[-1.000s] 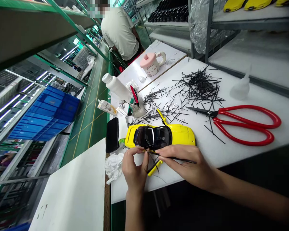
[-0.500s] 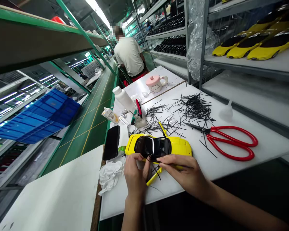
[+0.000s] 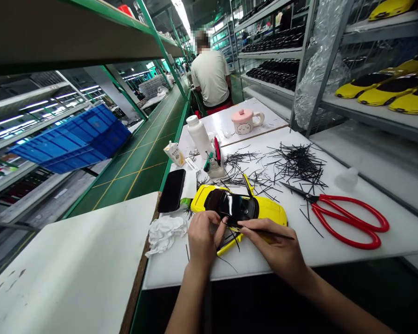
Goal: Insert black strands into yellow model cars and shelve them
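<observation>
A yellow model sports car with a glossy black cabin lies on a white workbench. The left hand grips the cabin's edge; the right hand, close beside it, pinches one thin black strip against the car. Nearby are two loose yellow pieces, one pair of red-handled scissors and one heap of black strips.

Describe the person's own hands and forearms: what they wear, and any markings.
Both the left hand and the right hand are bare, with no gloves or finger tape. The left forearm and right forearm show no sleeve, and no watch, bracelet or ring can be seen. No markings are visible on either.
</observation>
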`<action>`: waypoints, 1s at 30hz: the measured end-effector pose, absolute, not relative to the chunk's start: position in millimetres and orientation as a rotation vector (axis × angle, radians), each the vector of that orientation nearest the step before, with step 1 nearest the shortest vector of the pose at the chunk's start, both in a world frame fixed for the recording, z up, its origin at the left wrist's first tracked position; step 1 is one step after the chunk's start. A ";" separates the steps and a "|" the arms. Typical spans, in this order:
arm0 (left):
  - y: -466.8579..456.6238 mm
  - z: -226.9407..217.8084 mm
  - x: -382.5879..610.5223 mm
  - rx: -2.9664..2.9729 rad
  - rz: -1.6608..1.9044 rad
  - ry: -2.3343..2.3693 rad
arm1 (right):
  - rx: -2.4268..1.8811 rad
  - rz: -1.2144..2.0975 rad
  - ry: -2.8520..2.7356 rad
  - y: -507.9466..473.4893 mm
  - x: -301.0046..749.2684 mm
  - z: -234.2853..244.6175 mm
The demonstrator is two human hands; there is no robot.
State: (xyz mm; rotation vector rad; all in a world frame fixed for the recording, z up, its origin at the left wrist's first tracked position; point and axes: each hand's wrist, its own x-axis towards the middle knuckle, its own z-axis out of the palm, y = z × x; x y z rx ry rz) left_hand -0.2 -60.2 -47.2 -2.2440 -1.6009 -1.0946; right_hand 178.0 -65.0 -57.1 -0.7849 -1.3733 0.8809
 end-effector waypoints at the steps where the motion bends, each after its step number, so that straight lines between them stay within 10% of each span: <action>1: -60.0 -47.7 -0.1 -2.247 -1.101 -1.598 | -0.786 0.875 -1.382 -65.0 178.3 -56.9; 22: -69.6 -32.9 -10.7 -2.544 -1.516 -2.029 | -0.745 1.079 -1.114 -64.7 196.9 -58.4; 30: -34.1 32.3 -7.2 -3.018 -0.666 -2.151 | -1.431 0.861 -1.893 -27.8 272.8 -46.5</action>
